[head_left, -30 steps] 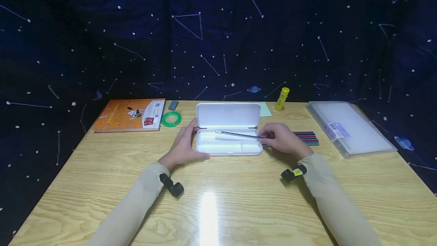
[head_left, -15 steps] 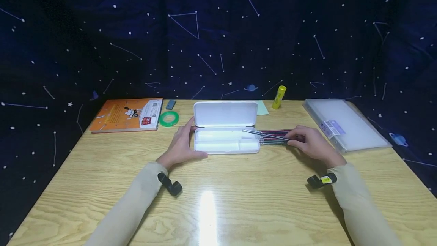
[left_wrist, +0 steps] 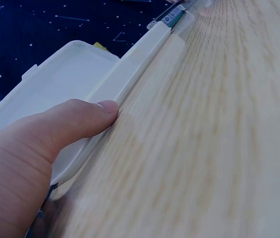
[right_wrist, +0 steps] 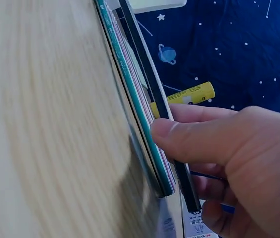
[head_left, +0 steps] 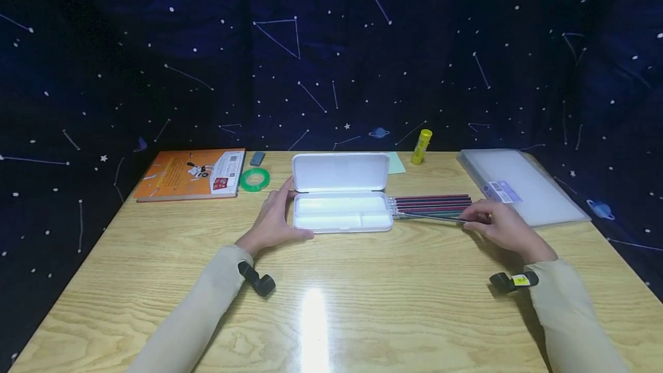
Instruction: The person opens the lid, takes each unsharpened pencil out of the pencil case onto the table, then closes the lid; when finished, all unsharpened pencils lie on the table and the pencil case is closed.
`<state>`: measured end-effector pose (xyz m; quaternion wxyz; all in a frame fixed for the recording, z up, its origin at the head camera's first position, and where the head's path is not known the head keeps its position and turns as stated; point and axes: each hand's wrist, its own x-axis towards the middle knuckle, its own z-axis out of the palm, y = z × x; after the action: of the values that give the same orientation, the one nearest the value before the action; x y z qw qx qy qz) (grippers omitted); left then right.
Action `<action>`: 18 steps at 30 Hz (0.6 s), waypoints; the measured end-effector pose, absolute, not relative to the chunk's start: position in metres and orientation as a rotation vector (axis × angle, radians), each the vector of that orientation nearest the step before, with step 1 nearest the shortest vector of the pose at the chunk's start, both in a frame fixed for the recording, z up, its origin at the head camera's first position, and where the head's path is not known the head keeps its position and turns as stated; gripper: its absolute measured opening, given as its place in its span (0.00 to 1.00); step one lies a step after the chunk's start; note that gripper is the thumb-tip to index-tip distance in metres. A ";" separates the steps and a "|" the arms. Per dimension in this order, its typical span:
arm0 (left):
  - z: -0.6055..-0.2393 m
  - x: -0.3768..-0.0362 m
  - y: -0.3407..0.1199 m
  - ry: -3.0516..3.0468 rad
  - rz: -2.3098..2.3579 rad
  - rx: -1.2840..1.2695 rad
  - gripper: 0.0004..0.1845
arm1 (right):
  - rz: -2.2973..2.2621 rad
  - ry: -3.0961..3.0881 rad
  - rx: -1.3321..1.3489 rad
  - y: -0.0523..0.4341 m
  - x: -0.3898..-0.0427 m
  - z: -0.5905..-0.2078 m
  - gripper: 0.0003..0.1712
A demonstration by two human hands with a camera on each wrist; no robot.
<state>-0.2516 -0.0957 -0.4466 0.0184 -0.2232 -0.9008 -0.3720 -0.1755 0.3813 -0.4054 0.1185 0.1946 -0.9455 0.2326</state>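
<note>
Going left to right with the pencil case [head_left: 342,206] as the anchor. Far left of it: orange book [head_left: 189,174], then a green tape roll [head_left: 255,179] and a small grey eraser [head_left: 256,158] near the back edge. Left hand [head_left: 274,220] resting flat against the case's left end, fingers fairly straight, thumb pressed along the front wall [left_wrist: 87,116], gripping nothing. Case open, lid up at the back, tray looking empty from the head view.

Right of the case: a row of pencils [head_left: 430,205] lying side by side, long axes running left-right, tips toward the case. Right hand [head_left: 499,224] at their far end, pinching one dark pencil [right_wrist: 152,94] between thumb and fingers, held just off the row. So clearly the right hand's job, the left being well apart on the other side.

Behind the case: yellow glue stick [head_left: 421,147]. Far right: clear plastic folder [head_left: 518,186]. All on a glossy wooden table [head_left: 331,304], starry dark cloth [head_left: 331,50] behind.
</note>
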 end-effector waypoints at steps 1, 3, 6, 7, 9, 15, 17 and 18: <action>-0.446 -0.252 -0.096 -2.799 -1.153 -0.693 0.73 | 0.679 -2.763 0.578 0.382 -0.176 -0.406 0.11; -0.446 -0.252 -0.097 -2.799 -1.157 -0.694 0.73 | 0.673 -2.746 0.600 0.383 -0.177 -0.408 0.11; -0.445 -0.252 -0.097 -2.801 -1.163 -0.690 0.73 | 0.656 -2.720 0.631 0.382 -0.179 -0.410 0.12; -0.445 -0.251 -0.097 -2.803 -1.165 -0.686 0.73 | 0.647 -2.719 0.638 0.382 -0.180 -0.411 0.12; -0.445 -0.250 -0.098 -2.809 -1.162 -0.678 0.73 | 0.639 -2.724 0.640 0.380 -0.181 -0.413 0.12; -0.445 -0.251 -0.098 -2.793 -1.158 -0.677 0.72 | 0.632 -2.752 0.577 0.375 -0.183 -0.414 0.13; -0.446 -0.252 -0.097 -2.791 -1.158 -0.688 0.72 | 0.634 -2.764 0.554 0.374 -0.183 -0.412 0.13; -0.446 -0.252 -0.097 -2.793 -1.161 -0.689 0.72 | 0.633 -2.772 0.543 0.374 -0.183 -0.411 0.13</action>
<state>-0.2517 -0.0967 -0.4464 0.0195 -0.2221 -0.9002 -0.3741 -0.1826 0.3736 -0.4113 0.1231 0.1863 -0.9503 0.2171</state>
